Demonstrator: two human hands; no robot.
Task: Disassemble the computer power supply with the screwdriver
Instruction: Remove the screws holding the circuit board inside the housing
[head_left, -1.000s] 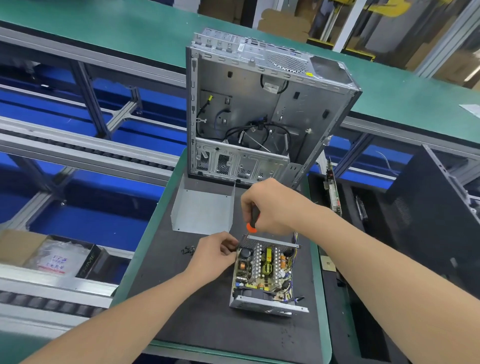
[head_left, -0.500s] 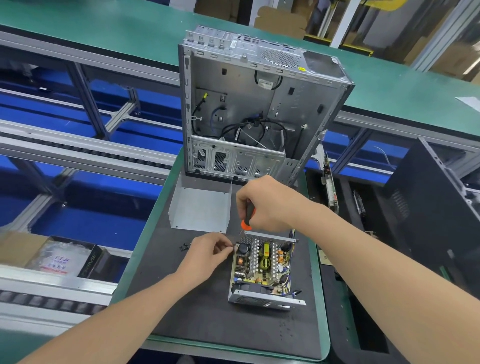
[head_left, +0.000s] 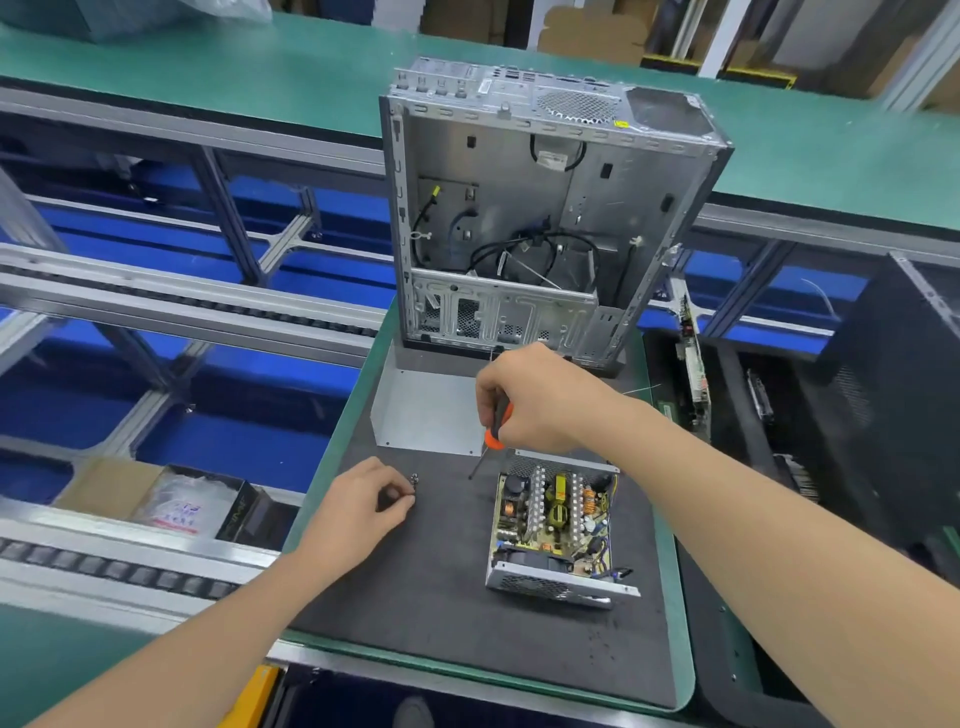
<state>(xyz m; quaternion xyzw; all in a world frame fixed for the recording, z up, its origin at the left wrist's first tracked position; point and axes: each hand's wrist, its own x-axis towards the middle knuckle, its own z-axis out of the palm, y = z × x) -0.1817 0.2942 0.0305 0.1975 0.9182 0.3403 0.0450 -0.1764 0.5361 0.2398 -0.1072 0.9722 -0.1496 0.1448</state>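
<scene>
- The desk (head_left: 681, 597) is carrying everything on its dark mat (head_left: 441, 623).
- The computer case (head_left: 519, 208) is standing upright at the far end, its open side facing the person.
- A bent metal cover (head_left: 431, 410) is lying just in front of the case.
- The power supply (head_left: 556, 525) is sitting open-topped right of centre. Its long axis is running away from the person, vented end nearest.
- The right hand (head_left: 540, 400) is hovering by the supply's far-left corner, its grip wrapping the handle.
- The left hand (head_left: 358, 506) is resting well left of the supply. Its grip is curling beside loose screws (head_left: 414, 477); whether it is pinching one, I cannot tell.
- The screwdriver (head_left: 496, 426) is slanting, tip pointing down-left at the mat.
</scene>
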